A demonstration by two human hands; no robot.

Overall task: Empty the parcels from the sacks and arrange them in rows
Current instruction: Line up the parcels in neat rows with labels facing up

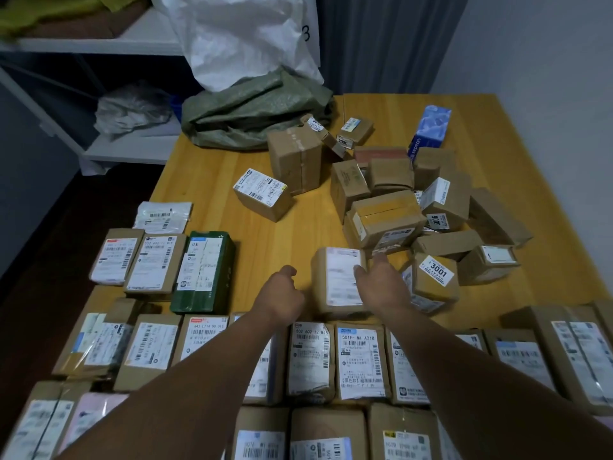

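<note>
Gripping a brown, white-labelled parcel, right-hand fingers clasp it; left hand curled empty.

White sack at the back carries a black "3". Blue carton reads "sepeon" down its side. Small white stickers on brown boxes in the loose pile: "3001", "3006", "3004". Row parcels nearer the camera: one label starts "501E- M1 A21B", its neighbour "502 602-12 815", another "642 L714 00 015". All other print is too blurred to read.
</note>
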